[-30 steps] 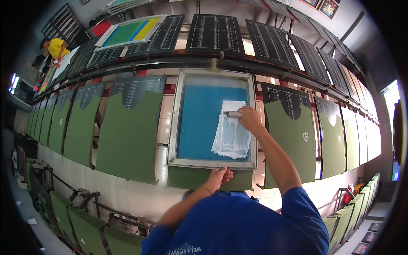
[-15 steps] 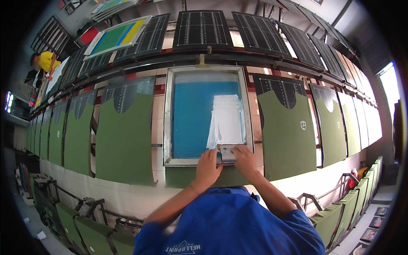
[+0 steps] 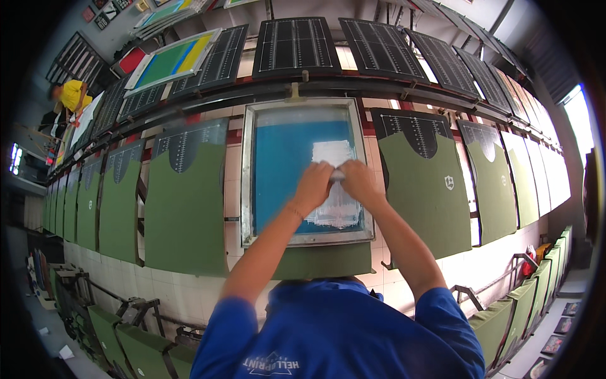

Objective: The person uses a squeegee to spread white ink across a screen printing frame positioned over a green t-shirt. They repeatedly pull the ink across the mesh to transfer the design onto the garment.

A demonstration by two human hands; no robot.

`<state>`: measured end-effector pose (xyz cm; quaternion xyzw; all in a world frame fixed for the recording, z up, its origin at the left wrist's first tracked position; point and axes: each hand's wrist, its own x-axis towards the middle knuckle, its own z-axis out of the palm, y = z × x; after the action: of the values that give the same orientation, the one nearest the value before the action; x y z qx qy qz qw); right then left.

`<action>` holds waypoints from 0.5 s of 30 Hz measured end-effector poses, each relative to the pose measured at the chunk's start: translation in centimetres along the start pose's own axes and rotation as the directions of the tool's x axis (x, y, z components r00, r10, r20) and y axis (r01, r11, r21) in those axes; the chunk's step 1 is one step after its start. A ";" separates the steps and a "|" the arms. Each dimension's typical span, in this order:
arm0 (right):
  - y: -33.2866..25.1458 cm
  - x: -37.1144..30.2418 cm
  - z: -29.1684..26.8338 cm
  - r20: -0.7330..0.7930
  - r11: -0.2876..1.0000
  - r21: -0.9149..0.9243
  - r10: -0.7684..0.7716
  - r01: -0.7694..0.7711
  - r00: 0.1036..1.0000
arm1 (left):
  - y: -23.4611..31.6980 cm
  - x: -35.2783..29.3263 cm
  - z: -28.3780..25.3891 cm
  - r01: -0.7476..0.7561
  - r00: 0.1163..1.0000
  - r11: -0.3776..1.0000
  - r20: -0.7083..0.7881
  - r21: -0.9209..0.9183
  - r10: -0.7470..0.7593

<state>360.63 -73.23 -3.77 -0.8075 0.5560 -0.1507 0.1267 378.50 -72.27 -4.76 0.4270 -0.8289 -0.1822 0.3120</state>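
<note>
Both of my hands grip a small squeegee [image 3: 338,175], most of it hidden by my fingers. My left hand [image 3: 314,184] is closed on its left end, my right hand [image 3: 361,183] on its right end. The squeegee rests over a blue mesh screen [image 3: 278,170] in a pale metal frame [image 3: 249,183]. White ink [image 3: 332,150] coats the mesh beyond my hands. A thinner, streaky white layer lies between my wrists. Under the screen, a green fabric piece [image 3: 322,261] shows past the near edge of the frame.
Green fabric pieces [image 3: 186,208] lie on black boards in a row left and right [image 3: 423,196]. Behind a rail stand more black boards [image 3: 297,47] and a striped screen [image 3: 173,60]. A person in yellow [image 3: 72,95] is at far left. Green-covered boards [image 3: 499,322] line the near side.
Both hands have pushed the squeegee away from me, from the near edge of the frame to mid-screen. The white ink near me is now thinner and streaked.
</note>
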 end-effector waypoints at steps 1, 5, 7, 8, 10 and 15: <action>-0.6 -1.9 -0.4 0.016 1.000 -0.009 -0.028 0.028 0.999 | 1.5 -1.6 -0.2 -0.020 1.000 0.999 -0.005 -0.026 0.019; -3.1 -11.0 0.4 0.012 0.997 0.051 -0.054 0.053 0.998 | 6.4 -9.2 0.3 0.018 0.999 0.996 0.049 -0.090 -0.013; -4.1 -14.6 1.4 -0.026 0.994 0.093 -0.054 0.056 0.998 | 8.1 -12.5 1.0 0.016 1.000 0.992 0.014 -0.121 -0.015; -4.6 -15.5 1.9 -0.039 0.994 0.106 -0.035 0.039 0.999 | 8.5 -13.4 1.2 0.030 0.999 0.994 0.030 -0.109 -0.026; -4.9 -15.9 2.5 -0.066 0.994 0.103 -0.035 0.042 0.997 | 8.6 -14.5 1.7 0.059 0.997 0.995 0.060 -0.082 -0.054; -1.1 -9.4 4.7 -0.131 0.995 0.068 -0.066 0.075 0.989 | 3.4 -9.1 3.4 0.048 0.999 0.999 0.001 0.017 -0.048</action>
<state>360.27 -63.85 -8.69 -0.8102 0.5282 -0.2271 0.1143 378.21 -62.79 -8.64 0.4492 -0.8203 -0.1830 0.3031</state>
